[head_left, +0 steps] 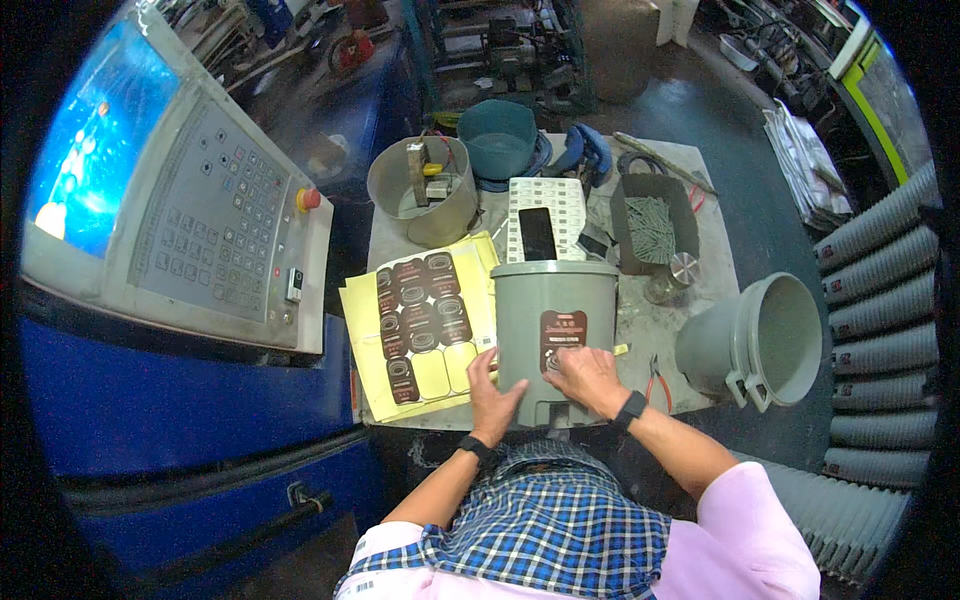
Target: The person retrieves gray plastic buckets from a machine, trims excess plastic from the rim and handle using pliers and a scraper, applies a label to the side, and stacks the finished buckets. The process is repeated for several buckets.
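Note:
A grey-green plastic bucket (520, 320) stands upright in front of me at the table's near edge. A dark brown label (563, 330) lies on its near wall. Against that label's lower part, my right hand (588, 380) presses with curled fingers; what they pinch, if anything, is hidden. My left hand (492, 398) rests at the bucket's lower left side, thumb and fingers spread, the thumb close against the wall. Left of the bucket lie yellow sticker sheets (455, 262), the top one with brown labels and some bare yellow spaces.
On the table (700, 345) are orange-handled pliers (657, 383), a bin of screws (668, 185), a glass jar (668, 282), a phone (537, 232) and a round tub (395, 190) with tools. Nested buckets (710, 340) lie at right, beside stacked ones (872, 350). A control panel (215, 220) rises left.

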A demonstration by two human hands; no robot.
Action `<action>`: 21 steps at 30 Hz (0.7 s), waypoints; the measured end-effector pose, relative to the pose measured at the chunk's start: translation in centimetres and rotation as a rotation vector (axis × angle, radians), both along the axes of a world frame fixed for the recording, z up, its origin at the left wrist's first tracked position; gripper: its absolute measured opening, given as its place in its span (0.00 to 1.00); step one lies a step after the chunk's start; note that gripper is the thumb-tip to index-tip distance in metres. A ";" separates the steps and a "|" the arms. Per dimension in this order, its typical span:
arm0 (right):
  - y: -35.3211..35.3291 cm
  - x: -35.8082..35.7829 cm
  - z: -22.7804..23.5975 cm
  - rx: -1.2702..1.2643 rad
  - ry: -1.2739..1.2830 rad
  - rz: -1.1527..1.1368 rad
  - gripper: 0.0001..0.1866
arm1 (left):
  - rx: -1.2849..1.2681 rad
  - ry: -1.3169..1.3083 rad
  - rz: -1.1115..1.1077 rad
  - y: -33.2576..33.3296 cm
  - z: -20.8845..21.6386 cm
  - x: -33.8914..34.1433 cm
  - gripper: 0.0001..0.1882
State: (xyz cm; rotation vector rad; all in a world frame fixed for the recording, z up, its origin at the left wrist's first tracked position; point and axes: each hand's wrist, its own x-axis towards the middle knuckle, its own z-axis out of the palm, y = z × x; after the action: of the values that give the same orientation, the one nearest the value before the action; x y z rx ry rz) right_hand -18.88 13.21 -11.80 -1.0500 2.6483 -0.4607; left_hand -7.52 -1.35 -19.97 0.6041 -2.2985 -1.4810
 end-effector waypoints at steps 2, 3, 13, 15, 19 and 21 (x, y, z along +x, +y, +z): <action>0.2 0.4 0.2 0.079 -0.055 0.002 0.16 | 0.345 -0.186 0.193 -2.8 -2.9 0.7 0.30; 0.3 0.9 0.3 0.075 -0.065 -0.014 0.16 | 0.479 -0.219 0.196 -4.5 -4.4 0.7 0.27; -0.6 3.3 0.1 0.005 -0.167 -0.220 0.14 | -0.765 -0.834 -0.448 -9.9 -9.8 -1.7 0.20; -1.0 3.3 0.3 0.023 -0.160 -0.255 0.15 | -0.791 -0.926 -0.306 -11.3 -9.4 -1.1 0.29; -1.5 3.3 0.3 0.030 -0.152 -0.295 0.16 | -0.633 -0.799 -0.153 -12.3 -9.2 -1.6 0.30; -1.8 3.4 0.2 0.024 -0.146 -0.315 0.16 | -0.494 -0.630 -0.130 -11.6 -9.2 -2.5 0.28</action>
State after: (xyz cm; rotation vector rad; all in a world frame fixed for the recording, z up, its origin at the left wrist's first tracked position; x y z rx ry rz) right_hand -15.52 11.46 -11.60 -0.5667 2.6849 -0.5428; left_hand -10.01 -12.98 -29.19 0.8676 -3.0806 -0.7598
